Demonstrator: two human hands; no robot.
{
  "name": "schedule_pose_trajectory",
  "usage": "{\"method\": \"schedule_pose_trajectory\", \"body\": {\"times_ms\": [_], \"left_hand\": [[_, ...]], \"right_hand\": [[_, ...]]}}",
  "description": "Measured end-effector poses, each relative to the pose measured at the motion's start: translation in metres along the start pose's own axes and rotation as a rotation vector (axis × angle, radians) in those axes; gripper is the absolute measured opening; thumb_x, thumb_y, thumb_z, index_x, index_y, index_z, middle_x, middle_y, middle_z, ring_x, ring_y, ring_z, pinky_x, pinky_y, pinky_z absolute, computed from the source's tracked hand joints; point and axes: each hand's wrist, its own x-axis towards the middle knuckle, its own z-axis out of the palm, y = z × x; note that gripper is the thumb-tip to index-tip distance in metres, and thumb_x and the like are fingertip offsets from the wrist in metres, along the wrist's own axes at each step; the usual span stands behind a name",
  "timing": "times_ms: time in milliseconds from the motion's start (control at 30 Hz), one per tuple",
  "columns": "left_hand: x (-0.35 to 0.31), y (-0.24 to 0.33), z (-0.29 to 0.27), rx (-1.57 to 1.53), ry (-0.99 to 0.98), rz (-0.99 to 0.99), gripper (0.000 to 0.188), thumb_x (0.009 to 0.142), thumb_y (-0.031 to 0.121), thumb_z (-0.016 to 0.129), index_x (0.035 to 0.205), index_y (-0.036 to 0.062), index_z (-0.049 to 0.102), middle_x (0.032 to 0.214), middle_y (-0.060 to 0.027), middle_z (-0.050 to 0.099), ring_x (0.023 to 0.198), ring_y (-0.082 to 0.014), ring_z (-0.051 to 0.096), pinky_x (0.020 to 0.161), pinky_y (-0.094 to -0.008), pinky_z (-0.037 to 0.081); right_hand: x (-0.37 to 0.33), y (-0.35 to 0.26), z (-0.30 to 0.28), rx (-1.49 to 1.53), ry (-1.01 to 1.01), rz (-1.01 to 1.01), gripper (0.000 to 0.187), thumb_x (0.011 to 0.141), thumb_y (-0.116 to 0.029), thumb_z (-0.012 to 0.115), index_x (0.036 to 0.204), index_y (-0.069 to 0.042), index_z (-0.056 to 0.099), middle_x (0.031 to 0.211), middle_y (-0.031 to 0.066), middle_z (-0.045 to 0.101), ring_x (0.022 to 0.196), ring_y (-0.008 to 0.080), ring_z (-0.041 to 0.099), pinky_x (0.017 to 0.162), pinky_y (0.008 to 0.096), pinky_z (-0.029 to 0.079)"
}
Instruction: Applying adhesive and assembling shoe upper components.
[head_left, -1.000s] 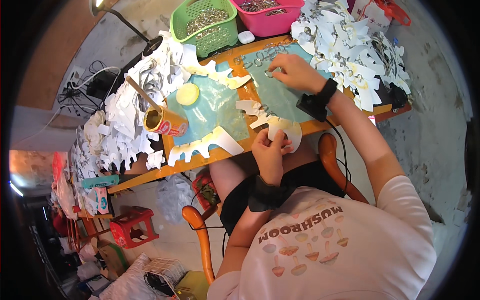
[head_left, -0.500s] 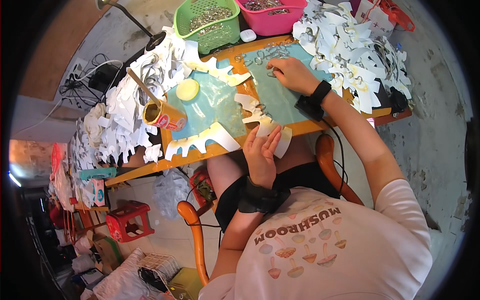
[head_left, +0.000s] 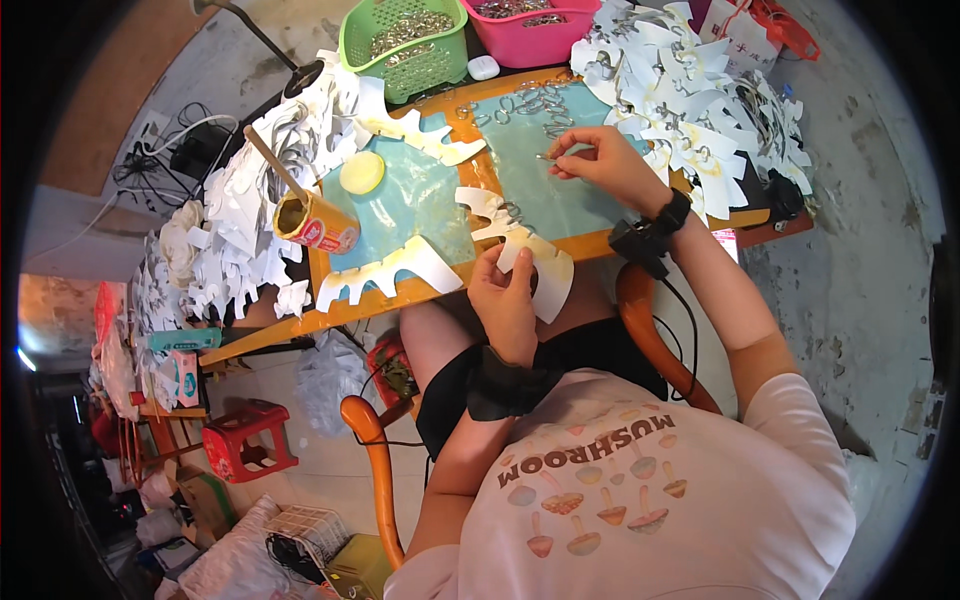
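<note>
My left hand point(head_left: 507, 305) pinches a white cut-out piece point(head_left: 552, 275) with toothed edge and yellowish smears, at the table's front edge. A metal ring point(head_left: 514, 211) sits at one of its notches. Above the blue mat point(head_left: 520, 165), my right hand point(head_left: 612, 165) has its fingertips closed on a small metal ring point(head_left: 544, 157), seen almost edge-on. Loose metal rings point(head_left: 530, 98) lie scattered just beyond it. Another toothed white piece point(head_left: 390, 275) lies to the left of my left hand, and one more toothed piece point(head_left: 425, 135) lies farther back.
A tub with a stick point(head_left: 318, 225) and a round yellow lid point(head_left: 362, 173) stand left. White pieces pile up at left point(head_left: 235, 190) and right point(head_left: 650, 80). Green point(head_left: 402, 75) and pink point(head_left: 530, 28) baskets of metal parts stand at the back. A red stool point(head_left: 250, 440) is on the floor.
My right hand has come away from the scattered rings toward me with a ring in its fingertips. My left fingers, spread before, now close on the white piece. The view has shifted slightly.
</note>
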Motion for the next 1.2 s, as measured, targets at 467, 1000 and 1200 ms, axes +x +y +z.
{"method": "schedule_pose_trajectory", "body": {"times_ms": [467,1000,1200], "left_hand": [[0.015,0.015,-0.014,-0.218,0.023,-0.074,0.021,0.091,0.008,0.067,0.109,-0.0010,0.060,0.086,-0.0008,0.065,0.067,-0.0045,0.056,0.063,-0.0180,0.044],[0.007,0.006,-0.009,-0.194,-0.014,-0.151,0.022,0.091,0.009,0.068,0.109,-0.0001,0.059,0.084,-0.0006,0.065,0.068,-0.0045,0.057,0.060,-0.0185,0.043],[-0.003,0.009,-0.013,-0.125,0.001,-0.239,0.020,0.090,0.012,0.069,0.106,0.0034,0.059,0.085,-0.0008,0.065,0.074,-0.0081,0.061,0.067,-0.0220,0.048]], "right_hand": [[0.111,-0.004,-0.005,-0.722,0.106,-0.383,0.020,0.082,-0.010,0.062,0.102,-0.004,0.064,0.090,0.0096,0.069,0.082,0.0265,0.067,0.072,0.0343,0.051],[0.061,0.003,-0.041,-0.710,0.054,-0.216,0.019,0.076,-0.008,0.073,0.093,-0.004,0.068,0.073,0.0066,0.065,0.065,0.0175,0.063,0.061,0.0292,0.050],[0.003,-0.031,0.001,-0.094,-0.039,0.032,0.022,0.091,-0.011,0.066,0.109,-0.001,0.069,0.082,0.0025,0.069,0.073,0.0087,0.065,0.068,0.0233,0.054]]}}
